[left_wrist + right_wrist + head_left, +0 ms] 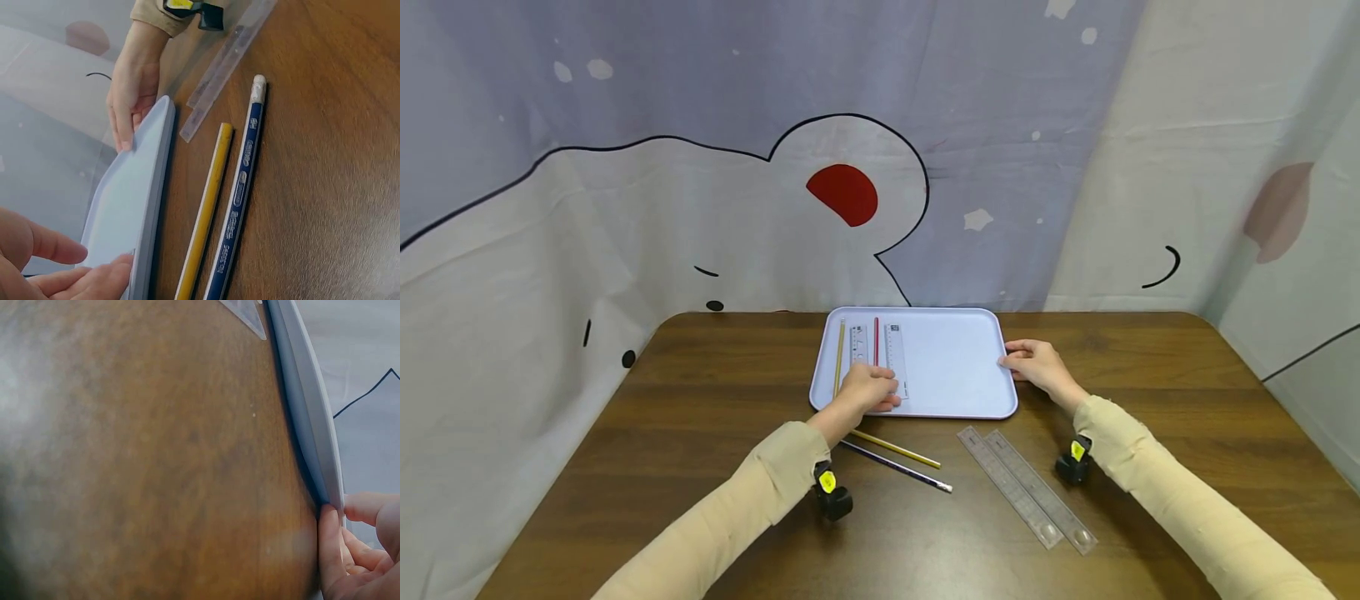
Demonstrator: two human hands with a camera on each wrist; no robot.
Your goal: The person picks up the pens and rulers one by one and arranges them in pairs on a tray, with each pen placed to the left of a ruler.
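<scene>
A pale lavender tray (955,375) lies on the wooden table. Along its left side lie a yellow pencil (839,350), a clear ruler (858,340), a red pencil (876,333) and a second clear ruler (893,350). My left hand (880,393) rests over the tray's near-left part, fingers loosely bent on the near ends of the rulers; in the left wrist view its fingers (69,269) hold nothing. My right hand (1011,360) pinches the tray's right rim (312,425), with fingertips (350,509) above and below the edge.
In front of the tray a yellow pencil (897,449) and a blue pencil (901,467) lie on the table (1150,383). Two clear rulers (1026,490) lie side by side to their right. A printed curtain hangs behind the table.
</scene>
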